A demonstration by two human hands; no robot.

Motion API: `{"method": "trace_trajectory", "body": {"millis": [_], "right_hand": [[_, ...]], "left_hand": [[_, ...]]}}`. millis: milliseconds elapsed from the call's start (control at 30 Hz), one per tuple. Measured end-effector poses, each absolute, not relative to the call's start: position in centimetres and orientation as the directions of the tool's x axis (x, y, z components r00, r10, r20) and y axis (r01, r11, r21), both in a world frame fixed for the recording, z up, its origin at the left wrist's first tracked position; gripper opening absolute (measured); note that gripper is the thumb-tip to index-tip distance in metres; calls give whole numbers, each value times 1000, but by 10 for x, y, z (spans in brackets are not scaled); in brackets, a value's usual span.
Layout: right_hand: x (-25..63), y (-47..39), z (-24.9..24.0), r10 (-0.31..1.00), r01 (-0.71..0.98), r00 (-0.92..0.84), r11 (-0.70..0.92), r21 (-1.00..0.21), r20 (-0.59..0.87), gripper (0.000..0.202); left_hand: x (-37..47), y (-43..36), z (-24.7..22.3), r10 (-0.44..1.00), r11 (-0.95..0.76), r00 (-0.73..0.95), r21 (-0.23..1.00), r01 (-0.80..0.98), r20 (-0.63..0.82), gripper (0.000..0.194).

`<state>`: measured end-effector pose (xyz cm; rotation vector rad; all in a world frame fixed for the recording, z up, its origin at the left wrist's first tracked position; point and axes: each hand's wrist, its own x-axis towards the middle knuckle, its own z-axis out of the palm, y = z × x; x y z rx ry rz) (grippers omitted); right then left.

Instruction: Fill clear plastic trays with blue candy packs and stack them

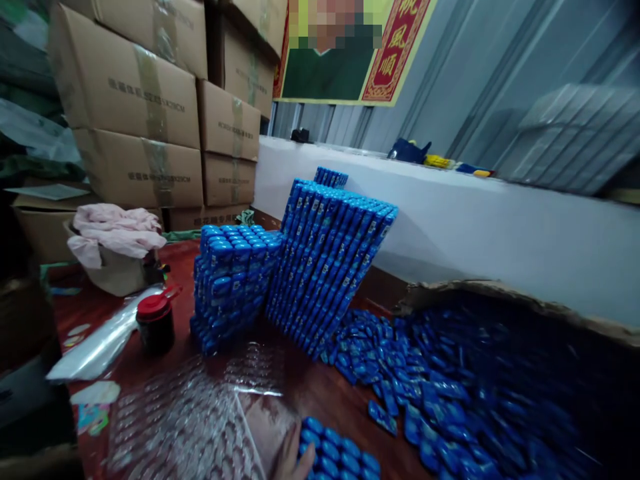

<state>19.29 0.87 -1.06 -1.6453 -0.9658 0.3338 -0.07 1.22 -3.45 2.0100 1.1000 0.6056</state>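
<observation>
At the bottom edge, my left hand (293, 459) has its fingers against the left side of a tray of blue packets (343, 455), closed on its edge. Only part of this hand shows. Clear moulded plastic trays (185, 427) lie to its left, and a skin-coloured patch shows blurred through clear plastic beside it. My right hand is out of view. Beyond stand a shorter stack of filled blue trays (237, 273) and a taller, leaning one (333, 260). Loose blue packets (430, 393) spill across the right side of the red table (330, 400).
A torn cardboard edge (480, 287) borders the loose packets. At the left are a black jar with a red lid (156, 327), a plastic bag (107, 340) and a bin holding pink cloth (117, 230). Cartons (145, 167) and a white ledge (450, 220) stand behind.
</observation>
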Motion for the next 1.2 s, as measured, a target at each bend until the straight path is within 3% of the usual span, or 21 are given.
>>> {"method": "trace_trajectory", "body": {"millis": [100, 167, 233, 300, 367, 567, 767, 867, 1067, 1200], "right_hand": [[181, -17, -31, 723, 364, 665, -99, -926, 184, 52], [177, -20, -38, 702, 314, 704, -165, -935, 112, 56], [175, -14, -39, 658, 237, 752, -214, -948, 39, 62], [175, -5, -38, 621, 174, 784, -221, -960, -1, 65], [173, -1, -36, 604, 146, 797, -219, -965, -17, 65], [148, -34, -38, 672, 114, 739, -200, -973, -52, 73], [128, -33, -26, 754, 73, 651, -175, -982, -86, 74], [126, 3, -21, 839, 96, 542, -114, -989, -44, 69], [105, 91, -12, 977, 312, 138, 112, -943, 162, 59], [71, 123, -9, 930, 491, 244, 125, -862, 274, 54]], "left_hand": [[-12, 26, -24, 911, -144, 398, 816, 559, -112, 55], [-23, 45, -6, 926, -205, 376, 772, 602, -47, 48], [-34, 69, 13, 926, -355, 359, 598, 719, 118, 42], [-43, 92, 27, 928, -369, 365, 295, 881, 72, 45], [-46, 110, 32, 912, -404, 411, 206, 891, 10, 43], [-52, 126, 38, 817, -565, 577, 202, 800, 0, 48], [-89, 89, 75, 754, -654, 531, 379, 654, 386, 32], [-108, 48, 90, 689, -716, 513, 374, 589, 511, 34], [-120, -20, 103, 555, -832, 682, 331, 445, 476, 38], [-116, -38, 96, 502, -858, 750, 357, 370, 430, 35]]}}
